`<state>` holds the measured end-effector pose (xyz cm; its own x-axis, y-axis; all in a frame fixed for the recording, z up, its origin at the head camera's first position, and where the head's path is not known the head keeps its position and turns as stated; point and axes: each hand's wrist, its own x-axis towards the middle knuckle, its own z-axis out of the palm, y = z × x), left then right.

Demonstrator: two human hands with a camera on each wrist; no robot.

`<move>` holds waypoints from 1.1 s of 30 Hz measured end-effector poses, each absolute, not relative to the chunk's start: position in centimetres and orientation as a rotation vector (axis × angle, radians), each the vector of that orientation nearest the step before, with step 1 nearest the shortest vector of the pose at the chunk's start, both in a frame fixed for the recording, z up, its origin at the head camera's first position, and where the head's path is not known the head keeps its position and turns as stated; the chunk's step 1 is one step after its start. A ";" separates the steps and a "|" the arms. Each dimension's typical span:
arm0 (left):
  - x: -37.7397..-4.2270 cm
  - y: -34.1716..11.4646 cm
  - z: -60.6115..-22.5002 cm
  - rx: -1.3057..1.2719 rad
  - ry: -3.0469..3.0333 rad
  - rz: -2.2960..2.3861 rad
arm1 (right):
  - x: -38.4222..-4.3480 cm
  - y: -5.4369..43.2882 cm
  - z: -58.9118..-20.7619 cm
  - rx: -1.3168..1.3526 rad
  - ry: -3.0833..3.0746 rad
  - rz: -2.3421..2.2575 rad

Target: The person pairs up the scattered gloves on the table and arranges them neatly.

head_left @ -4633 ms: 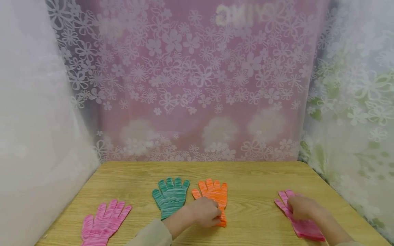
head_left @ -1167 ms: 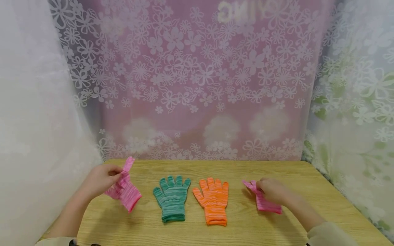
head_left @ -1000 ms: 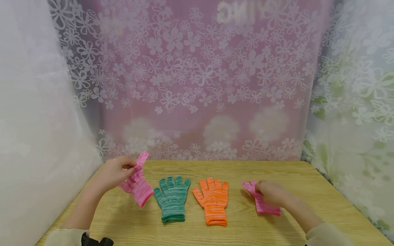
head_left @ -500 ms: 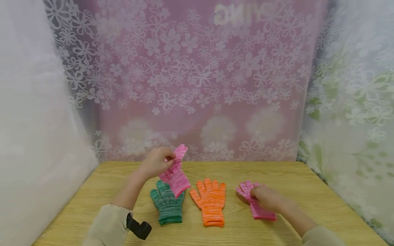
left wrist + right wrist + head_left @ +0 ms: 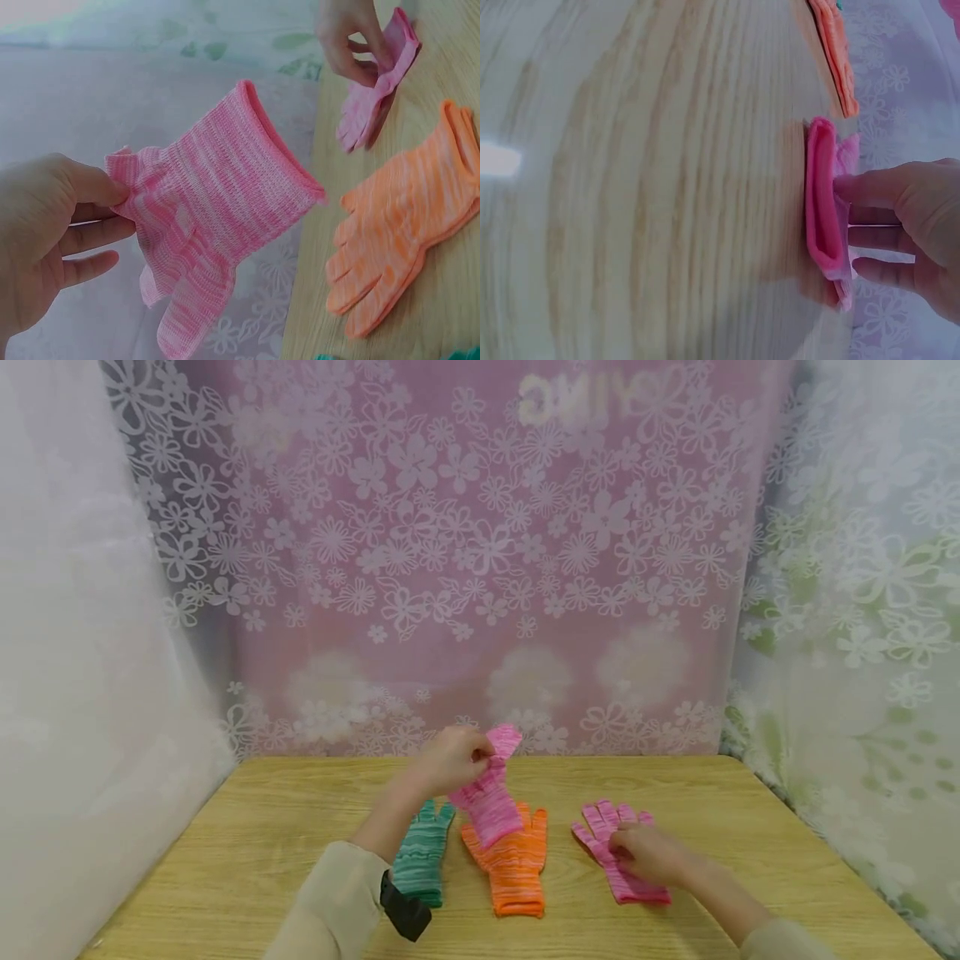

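Observation:
My left hand [image 5: 455, 755] pinches a pink marled knit glove [image 5: 491, 807] above the table, over the upper part of an orange glove [image 5: 517, 887]. In the left wrist view that pink glove [image 5: 217, 172] hangs with its cuff towards the right and its fingers partly folded. A second pink glove [image 5: 627, 887] lies on the table at the right, fingers spread away from me. My right hand [image 5: 651, 852] pinches this one at its palm. The right wrist view shows its cuff [image 5: 823, 202] opening sideways, thumb right at the fabric.
A green glove [image 5: 420, 864] lies left of the orange one, partly hidden by my left forearm. The wooden table [image 5: 225, 860] ends at a pink flowered curtain [image 5: 480, 568]. Pale curtains hang on both sides. A black strap [image 5: 405, 906] is on my left wrist.
My left hand has carried its pink glove from the left, past the green glove, to over the orange one. My right hand has shifted the other pink glove left, and it now lies flatter.

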<state>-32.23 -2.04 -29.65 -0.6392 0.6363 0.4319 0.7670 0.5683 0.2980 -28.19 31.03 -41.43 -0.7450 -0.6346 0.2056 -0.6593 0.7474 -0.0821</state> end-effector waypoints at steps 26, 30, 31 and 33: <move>-32.4 7.2 -31.1 -1.349 -2.532 -0.391 | -26.7 34.5 -41.7 1.138 -2.740 0.348; -32.2 9.0 -31.5 -1.321 -2.545 -0.331 | -26.7 35.2 -41.8 1.060 -2.783 0.453; -32.2 9.5 -31.7 -1.308 -2.555 -0.319 | -26.7 35.4 -41.8 1.037 -2.794 0.470; -32.0 10.5 -32.0 -1.287 -2.589 -0.329 | -26.7 35.8 -41.9 1.002 -2.802 0.479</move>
<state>-32.04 10.53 -31.99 -0.5873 0.7506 0.3027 0.8025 0.5887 0.0971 -26.69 35.80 -41.89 -0.7718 -0.5955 0.2230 -0.6358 0.7295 -0.2524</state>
